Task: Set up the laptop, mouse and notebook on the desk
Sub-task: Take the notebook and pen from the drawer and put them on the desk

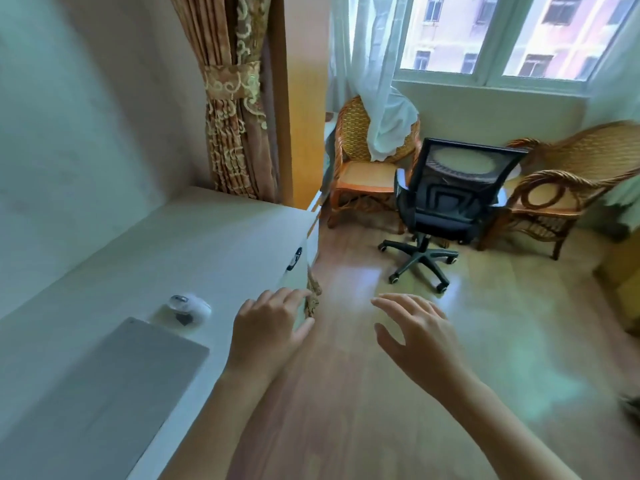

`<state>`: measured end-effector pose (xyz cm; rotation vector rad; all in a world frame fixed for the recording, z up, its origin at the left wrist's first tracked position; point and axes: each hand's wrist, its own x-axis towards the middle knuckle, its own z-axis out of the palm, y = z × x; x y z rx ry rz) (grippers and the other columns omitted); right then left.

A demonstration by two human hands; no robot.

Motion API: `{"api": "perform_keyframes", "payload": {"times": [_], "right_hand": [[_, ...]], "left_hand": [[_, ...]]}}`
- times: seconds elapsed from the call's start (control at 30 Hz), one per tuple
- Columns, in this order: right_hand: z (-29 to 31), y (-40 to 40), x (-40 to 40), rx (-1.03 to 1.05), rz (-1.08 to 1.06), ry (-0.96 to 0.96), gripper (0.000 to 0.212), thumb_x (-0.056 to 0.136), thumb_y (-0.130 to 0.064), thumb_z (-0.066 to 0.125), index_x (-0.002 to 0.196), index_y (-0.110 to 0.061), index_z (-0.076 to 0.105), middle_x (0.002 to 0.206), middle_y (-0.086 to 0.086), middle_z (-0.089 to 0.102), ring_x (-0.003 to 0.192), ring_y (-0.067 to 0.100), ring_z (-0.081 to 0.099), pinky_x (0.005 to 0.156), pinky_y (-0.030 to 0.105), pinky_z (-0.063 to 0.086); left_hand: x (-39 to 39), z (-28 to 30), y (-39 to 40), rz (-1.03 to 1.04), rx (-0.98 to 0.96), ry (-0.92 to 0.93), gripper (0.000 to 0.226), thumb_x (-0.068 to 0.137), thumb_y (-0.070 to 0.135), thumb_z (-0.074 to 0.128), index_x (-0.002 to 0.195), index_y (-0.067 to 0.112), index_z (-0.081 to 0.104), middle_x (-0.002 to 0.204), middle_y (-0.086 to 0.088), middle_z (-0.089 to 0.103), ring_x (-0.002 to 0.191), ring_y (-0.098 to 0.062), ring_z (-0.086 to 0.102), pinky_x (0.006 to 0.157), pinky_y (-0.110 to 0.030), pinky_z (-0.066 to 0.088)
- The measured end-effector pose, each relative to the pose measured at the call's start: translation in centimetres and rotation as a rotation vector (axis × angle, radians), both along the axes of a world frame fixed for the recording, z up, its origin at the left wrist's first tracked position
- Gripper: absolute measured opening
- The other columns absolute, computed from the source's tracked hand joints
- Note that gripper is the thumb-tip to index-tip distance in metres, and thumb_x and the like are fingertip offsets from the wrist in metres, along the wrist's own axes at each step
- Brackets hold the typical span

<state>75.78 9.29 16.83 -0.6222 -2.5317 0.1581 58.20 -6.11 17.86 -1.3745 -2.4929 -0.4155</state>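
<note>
A closed grey laptop [100, 386] lies flat on the white desk [194, 244] at the lower left. Just beyond its far corner sits a white mouse [189, 308]. My left hand [270, 327] hovers over the desk's front edge, fingers spread, holding nothing. My right hand [415, 334] is out over the wooden floor, right of the desk, also open and empty. No notebook shows in this view.
A black mesh office chair [446, 202] on wheels stands on the floor ahead. Two wicker chairs [360, 161] [568, 188] flank it under the window. A patterned curtain [232, 109] hangs by the wall behind the desk. The desk has a drawer handle [297, 258] on its front.
</note>
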Motion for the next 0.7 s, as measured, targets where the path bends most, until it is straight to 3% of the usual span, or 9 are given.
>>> {"api": "perform_keyframes", "payload": {"times": [0.27,0.7], "right_hand": [[-0.4,11.8,11.9,0.008,-0.203,0.003,0.035,0.080,-0.038,0.051,0.109,-0.026,0.067,0.109,-0.011,0.068,0.100,0.014,0.064,0.084,0.029,0.049],[-1.5,29.0,27.7,-0.049,-0.407,-0.018,0.035,0.080,-0.035,0.053,0.111,-0.026,0.066,0.109,-0.011,0.066,0.103,0.013,0.061,0.088,0.031,0.049]], "left_hand": [[9.3,-0.1,16.7,-0.228,-0.009,0.037,0.045,0.071,0.044,0.078,0.112,0.029,0.067,0.092,0.009,0.072,0.077,-0.016,0.067,0.062,-0.033,0.054],[24.2,-1.6,40.0,-0.534,-0.084,0.046,0.048,0.059,0.044,0.085,0.102,0.026,0.071,0.089,0.009,0.072,0.075,-0.016,0.068,0.057,-0.032,0.052]]}}
